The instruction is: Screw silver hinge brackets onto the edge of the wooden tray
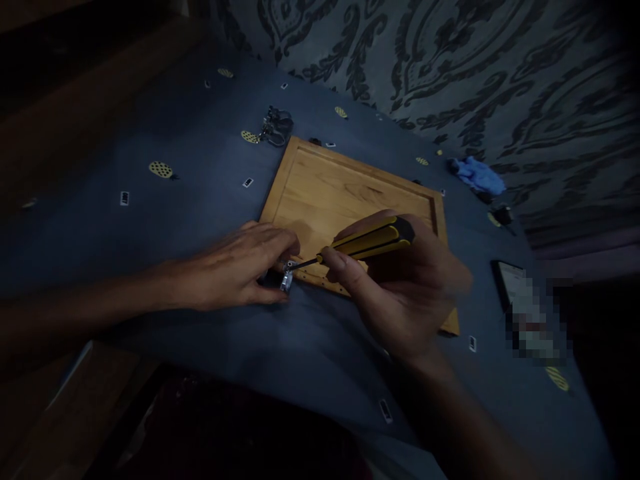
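My right hand [410,293] is closed around a yellow-and-black screwdriver [373,241]. The screwdriver's thin shaft slants down to the left, its tip at a small silver metal hinge [287,277]. At the near left corner of a framed wooden panel [330,190], which looks like a cabinet door, my left hand [255,260] grips that hinge between thumb and fingers. The panel lies flat, its near edge partly hidden by my right hand. Small dark holes or screws run along this edge.
A dark cloth with yellow pineapple prints [161,169] covers the surface. Several dark metal parts [276,125] lie beyond the panel's far left corner. To the right are a crumpled blue cloth [479,175], a small black object [503,214] and a phone-like device [513,283], partly blurred. Patterned fabric rises behind.
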The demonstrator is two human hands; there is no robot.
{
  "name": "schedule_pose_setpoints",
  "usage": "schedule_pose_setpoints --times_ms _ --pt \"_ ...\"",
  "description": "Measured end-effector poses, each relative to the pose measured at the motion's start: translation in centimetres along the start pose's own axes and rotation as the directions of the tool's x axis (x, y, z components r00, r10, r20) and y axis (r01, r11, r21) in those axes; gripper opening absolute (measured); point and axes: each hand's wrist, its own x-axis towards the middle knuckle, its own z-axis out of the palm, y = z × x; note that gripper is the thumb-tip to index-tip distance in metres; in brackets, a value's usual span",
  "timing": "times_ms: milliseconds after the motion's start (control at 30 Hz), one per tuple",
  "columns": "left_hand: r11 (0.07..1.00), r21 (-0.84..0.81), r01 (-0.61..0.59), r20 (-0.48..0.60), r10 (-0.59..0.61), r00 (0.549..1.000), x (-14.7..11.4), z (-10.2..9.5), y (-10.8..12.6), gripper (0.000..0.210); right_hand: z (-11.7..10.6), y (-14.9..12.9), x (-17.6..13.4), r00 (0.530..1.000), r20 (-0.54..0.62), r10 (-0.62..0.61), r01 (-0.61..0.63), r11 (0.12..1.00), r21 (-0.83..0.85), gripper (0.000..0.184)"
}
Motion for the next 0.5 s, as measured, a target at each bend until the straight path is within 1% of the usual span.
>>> schedule_pose_setpoints --times_ms 100,167,333,500 --pt "1.0 0.004 0.005 0.002 -0.005 1.0 -0.01 0.03 -0.04 0.033 0.04 0.05 0.05 1.0 0.008 -0.003 0.003 1.0 0.028 0.029" --pt "1.0 0.008 0.005 0.003 -0.005 1.0 -0.02 0.04 -0.08 0.033 0.01 0.02 0.15 0.999 0.019 -0.035 0.034 0.998 0.05 0.029" --pt "1.0 0.021 -0.005 -0.008 0.006 1.0 -0.05 0.1 -0.21 0.032 -0.07 -0.2 0.25 0.995 0.073 -0.071 0.07 0.997 0.015 0.025" --pt "0.999 0.026 -0.02 -0.02 0.021 1.0 -0.04 0.24 -0.31 0.033 -0.23 -0.28 0.35 0.993 0.093 -0.075 0.073 0.997 0.022 0.022"
